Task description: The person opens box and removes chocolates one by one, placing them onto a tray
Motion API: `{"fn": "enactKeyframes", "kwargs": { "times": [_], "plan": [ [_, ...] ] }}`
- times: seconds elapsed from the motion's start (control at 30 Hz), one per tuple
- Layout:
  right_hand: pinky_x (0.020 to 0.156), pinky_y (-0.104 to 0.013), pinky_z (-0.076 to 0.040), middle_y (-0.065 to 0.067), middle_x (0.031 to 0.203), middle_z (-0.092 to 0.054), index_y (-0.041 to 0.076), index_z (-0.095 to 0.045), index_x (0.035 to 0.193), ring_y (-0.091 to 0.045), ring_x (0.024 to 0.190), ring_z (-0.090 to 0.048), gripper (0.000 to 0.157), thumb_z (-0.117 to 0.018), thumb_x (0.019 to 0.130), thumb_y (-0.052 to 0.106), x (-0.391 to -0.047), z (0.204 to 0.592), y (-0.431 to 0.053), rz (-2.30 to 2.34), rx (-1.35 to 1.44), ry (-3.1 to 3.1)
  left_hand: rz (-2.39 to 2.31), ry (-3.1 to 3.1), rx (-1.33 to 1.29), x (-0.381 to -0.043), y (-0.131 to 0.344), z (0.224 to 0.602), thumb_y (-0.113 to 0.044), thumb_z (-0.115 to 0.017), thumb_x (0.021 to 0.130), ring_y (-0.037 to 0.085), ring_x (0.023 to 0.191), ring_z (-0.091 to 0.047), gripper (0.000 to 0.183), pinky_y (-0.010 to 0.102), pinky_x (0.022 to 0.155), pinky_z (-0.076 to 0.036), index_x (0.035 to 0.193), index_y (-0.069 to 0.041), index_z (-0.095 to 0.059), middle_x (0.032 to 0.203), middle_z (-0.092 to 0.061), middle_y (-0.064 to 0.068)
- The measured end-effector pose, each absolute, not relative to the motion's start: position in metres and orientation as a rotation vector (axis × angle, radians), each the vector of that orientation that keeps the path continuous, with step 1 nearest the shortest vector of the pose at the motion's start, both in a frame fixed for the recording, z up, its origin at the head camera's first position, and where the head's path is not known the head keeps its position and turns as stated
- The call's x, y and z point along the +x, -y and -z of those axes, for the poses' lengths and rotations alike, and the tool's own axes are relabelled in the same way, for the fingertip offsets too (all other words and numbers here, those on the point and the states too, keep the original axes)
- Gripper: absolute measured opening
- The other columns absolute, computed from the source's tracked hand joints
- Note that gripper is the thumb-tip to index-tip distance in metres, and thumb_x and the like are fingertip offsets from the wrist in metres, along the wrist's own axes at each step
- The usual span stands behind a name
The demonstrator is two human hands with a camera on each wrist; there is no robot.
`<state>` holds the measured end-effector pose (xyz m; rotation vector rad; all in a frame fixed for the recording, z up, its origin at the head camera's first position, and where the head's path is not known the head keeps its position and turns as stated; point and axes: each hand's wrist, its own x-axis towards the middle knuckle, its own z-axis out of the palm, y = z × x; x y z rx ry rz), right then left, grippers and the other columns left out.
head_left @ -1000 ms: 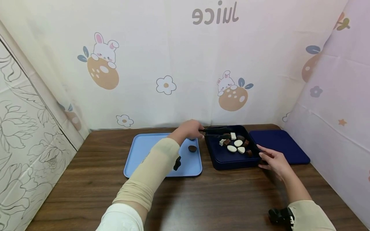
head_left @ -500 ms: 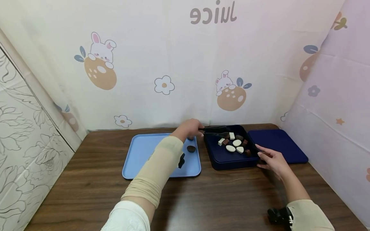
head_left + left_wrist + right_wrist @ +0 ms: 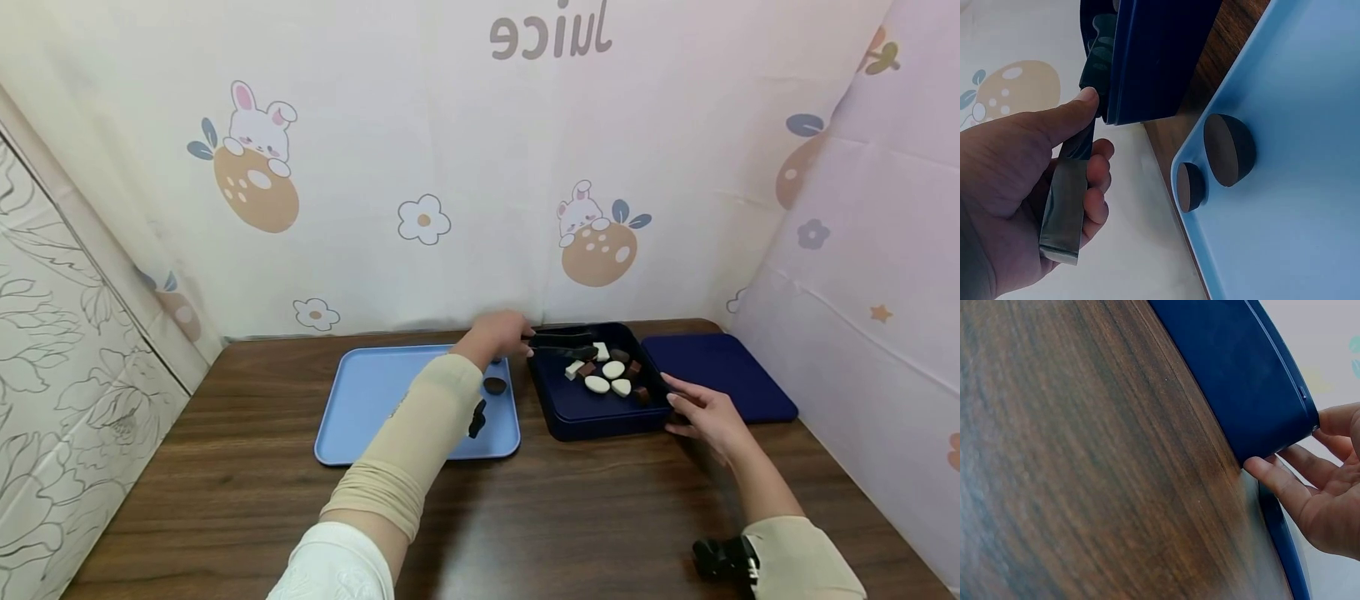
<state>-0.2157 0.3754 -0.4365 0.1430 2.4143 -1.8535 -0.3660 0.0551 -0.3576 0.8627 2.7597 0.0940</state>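
Observation:
My left hand [image 3: 501, 333] grips a pair of tongs [image 3: 1066, 209] with metal ends and dark arms. The tongs reach over the left wall of a navy box [image 3: 600, 427], their tips low among the chocolates near a white block [image 3: 601, 352]. White ovals [image 3: 597, 384], white blocks and brown cubes [image 3: 586, 369] lie in the box. My right hand [image 3: 708, 417] rests against the box's right side, fingers spread and fairly straight from rim to base. Two dark half-round chocolates [image 3: 1230, 150] sit on a light blue tray [image 3: 360, 400]; the left forearm covers part of that tray.
A flat navy lid [image 3: 720, 367] lies right of the box, close to the right-hand curtain. A patterned curtain [image 3: 450, 167] stands behind the wooden table [image 3: 562, 517]. The tray's right edge runs close beside the box.
My left hand has moved slightly right, toward the box, and the tongs' tips now cover a brown piece seen earlier. The right hand stays at the box's side. The head view has shifted a little.

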Motion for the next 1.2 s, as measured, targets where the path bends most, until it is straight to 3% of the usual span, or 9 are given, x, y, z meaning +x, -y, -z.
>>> {"fn": "enactKeyframes", "kwargs": {
  "times": [0.33, 0.57, 0.87, 0.97, 1.07, 1.2],
  "plan": [
    [0.084, -0.036, -0.053, -0.030, 0.152, -0.023, 0.004, -0.027, 0.152, -0.033, 0.131, -0.037, 0.058, -0.050, 0.103, 0.025, -0.215, 0.436, -0.376, 1.829, 0.142, -2.445, -0.164, -2.713, 0.849, -0.360, -0.059, 0.358, -0.037, -0.064, 0.095, 0.016, 0.120, -0.054, 0.048, 0.035, 0.099, -0.043, 0.139, -0.020, -0.058, 0.138, -0.056, -0.002],
    [0.084, -0.036, -0.053, -0.029, 0.150, -0.024, 0.005, -0.027, 0.153, -0.041, 0.136, -0.027, 0.058, -0.050, 0.103, 0.025, -0.215, 0.437, -0.374, 1.843, 0.134, -2.438, -0.082, -2.720, 0.885, -0.358, -0.062, 0.362, -0.036, -0.064, 0.096, 0.017, 0.124, -0.052, 0.046, 0.035, 0.101, -0.042, 0.138, -0.021, -0.058, 0.139, -0.056, -0.004],
    [0.084, -0.036, -0.054, -0.029, 0.151, -0.023, 0.004, -0.028, 0.153, -0.040, 0.136, -0.027, 0.059, -0.051, 0.103, 0.026, -0.215, 0.436, -0.373, 1.850, 0.136, -2.427, -0.097, -2.743, 0.905, -0.360, -0.059, 0.369, -0.035, -0.062, 0.097, 0.015, 0.124, -0.052, 0.042, 0.034, 0.101, -0.042, 0.137, -0.023, -0.060, 0.137, -0.057, -0.005],
    [0.084, -0.037, -0.054, -0.030, 0.150, -0.025, 0.005, -0.028, 0.152, -0.032, 0.131, -0.038, 0.059, -0.052, 0.103, 0.027, -0.215, 0.436, -0.373, 1.846, 0.136, -2.434, -0.096, -2.748, 0.920, -0.359, -0.058, 0.371, -0.035, -0.060, 0.098, 0.014, 0.126, -0.051, 0.041, 0.034, 0.102, -0.041, 0.137, -0.024, -0.059, 0.138, -0.056, -0.007],
    [0.084, -0.037, -0.053, -0.030, 0.148, -0.028, 0.005, -0.030, 0.152, -0.013, 0.118, -0.050, 0.059, -0.053, 0.102, 0.026, -0.215, 0.436, -0.374, 1.853, 0.137, -2.438, -0.094, -2.750, 0.937, -0.359, -0.057, 0.372, -0.035, -0.060, 0.098, 0.014, 0.127, -0.050, 0.040, 0.033, 0.102, -0.041, 0.137, -0.025, -0.059, 0.138, -0.055, -0.008],
    [0.084, -0.037, -0.054, -0.031, 0.148, -0.027, 0.005, -0.031, 0.152, 0.002, 0.106, -0.050, 0.058, -0.053, 0.102, 0.026, -0.214, 0.437, -0.374, 1.866, 0.128, -2.437, -0.102, -2.749, 0.951, -0.357, -0.055, 0.371, -0.034, -0.059, 0.099, 0.014, 0.128, -0.049, 0.040, 0.033, 0.102, -0.041, 0.137, -0.025, -0.059, 0.139, -0.055, -0.007]
  ]
}}
